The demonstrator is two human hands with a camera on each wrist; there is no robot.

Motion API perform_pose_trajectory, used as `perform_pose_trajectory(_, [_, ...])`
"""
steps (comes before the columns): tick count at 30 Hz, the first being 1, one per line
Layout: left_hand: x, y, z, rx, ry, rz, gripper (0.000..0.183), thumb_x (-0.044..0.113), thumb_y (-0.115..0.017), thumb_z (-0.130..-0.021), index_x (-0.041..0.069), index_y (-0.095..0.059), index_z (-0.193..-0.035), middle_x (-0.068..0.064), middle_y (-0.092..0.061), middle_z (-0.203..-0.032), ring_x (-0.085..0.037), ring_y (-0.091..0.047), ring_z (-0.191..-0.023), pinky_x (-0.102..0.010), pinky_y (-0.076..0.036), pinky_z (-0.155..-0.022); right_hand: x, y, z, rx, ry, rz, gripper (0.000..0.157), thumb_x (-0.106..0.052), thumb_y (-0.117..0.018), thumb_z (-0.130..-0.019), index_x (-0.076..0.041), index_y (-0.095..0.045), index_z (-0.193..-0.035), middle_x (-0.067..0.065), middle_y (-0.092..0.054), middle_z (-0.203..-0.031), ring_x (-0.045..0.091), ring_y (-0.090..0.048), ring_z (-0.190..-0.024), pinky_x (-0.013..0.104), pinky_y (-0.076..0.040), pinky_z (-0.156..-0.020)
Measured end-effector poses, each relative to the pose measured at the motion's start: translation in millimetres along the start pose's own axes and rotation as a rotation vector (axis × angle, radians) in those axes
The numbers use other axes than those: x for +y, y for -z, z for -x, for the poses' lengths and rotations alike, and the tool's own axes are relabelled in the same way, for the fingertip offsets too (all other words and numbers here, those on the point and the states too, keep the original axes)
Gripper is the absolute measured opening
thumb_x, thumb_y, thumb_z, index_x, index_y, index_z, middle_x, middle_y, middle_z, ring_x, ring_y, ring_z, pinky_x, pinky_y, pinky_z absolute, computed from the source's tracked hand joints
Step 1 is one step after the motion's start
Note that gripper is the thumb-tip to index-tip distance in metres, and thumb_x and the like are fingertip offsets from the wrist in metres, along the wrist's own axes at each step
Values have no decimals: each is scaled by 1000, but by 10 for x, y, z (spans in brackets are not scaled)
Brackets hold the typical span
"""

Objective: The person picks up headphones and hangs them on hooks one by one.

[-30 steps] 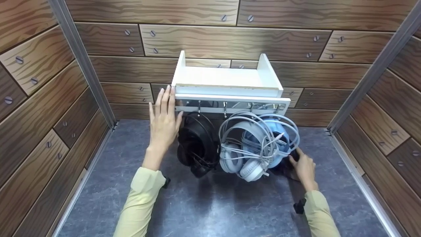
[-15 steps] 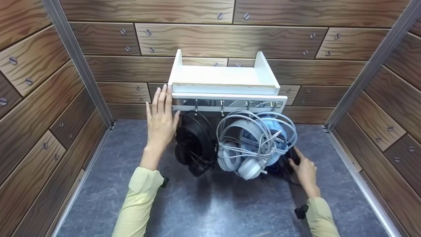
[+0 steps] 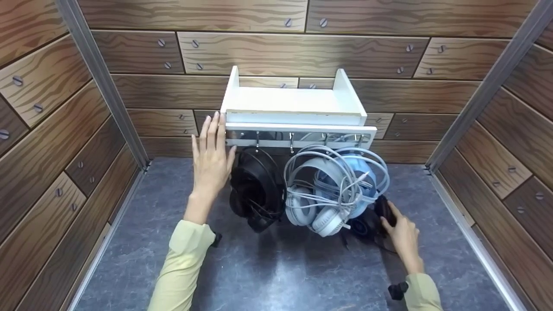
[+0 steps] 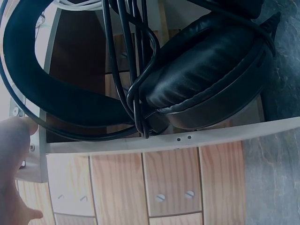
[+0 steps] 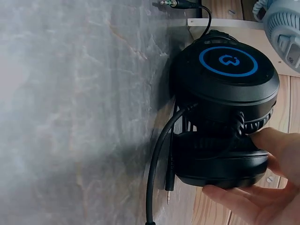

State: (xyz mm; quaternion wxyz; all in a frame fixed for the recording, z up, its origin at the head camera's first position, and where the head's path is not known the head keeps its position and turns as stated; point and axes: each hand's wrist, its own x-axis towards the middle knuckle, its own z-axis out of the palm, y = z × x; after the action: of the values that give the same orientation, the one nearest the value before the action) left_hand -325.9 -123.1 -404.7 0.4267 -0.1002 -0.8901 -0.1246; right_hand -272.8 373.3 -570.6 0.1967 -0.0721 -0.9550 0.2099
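My left hand point(image 3: 210, 166) lies with straight fingers against the left side of a white shelf rack point(image 3: 289, 101) with hooks. Beside it hang black headphones point(image 3: 263, 170), whose padded ear cup point(image 4: 201, 65) and bundled cable fill the left wrist view. White headphones point(image 3: 329, 222) with a coiled cable hang farther right, partly covering light blue headphones point(image 3: 360, 164). Low at the rack's right, my right hand point(image 3: 404, 235) grips one ear cup of another pair of black headphones point(image 5: 222, 89). That pair bears a blue ring on its other cup; its headband is hidden.
Wood-patterned walls point(image 3: 302, 52) enclose the back and both sides. The dark grey tabletop point(image 3: 276, 276) stretches in front of the rack. In the right wrist view, a loose audio plug point(image 5: 180, 4) lies near the rack's edge.
My right hand has moved slightly right and towards me, and the black headphones in it show more from behind the light blue pair. The left hand stays against the rack.
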Motion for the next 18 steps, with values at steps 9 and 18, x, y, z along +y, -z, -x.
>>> perform_pose_trajectory(9, [-7, 1, 13, -3, 2, 12, 81, 31, -61, -87, 19, -10, -149, 2, -9, -155, -17, -5, -142, -55, -6, -111, 5, 26, 171, 36, 14, 4, 53, -25, -65, -84, -17, -49, -134, 30, -58, -112, 50, -57, -79, 53, -41, -57])
perform_pose_trajectory(18, [-6, -5, 8, 11, -5, 21, 81, 30, -61, -86, 19, -11, -149, 1, -12, -154, -18, -6, -142, -56, -7, -110, -5, 64, 346, 47, -5, 3, 54, -25, -65, -84, -18, -48, -135, 30, -59, -109, 49, -57, -77, 54, -41, -56])
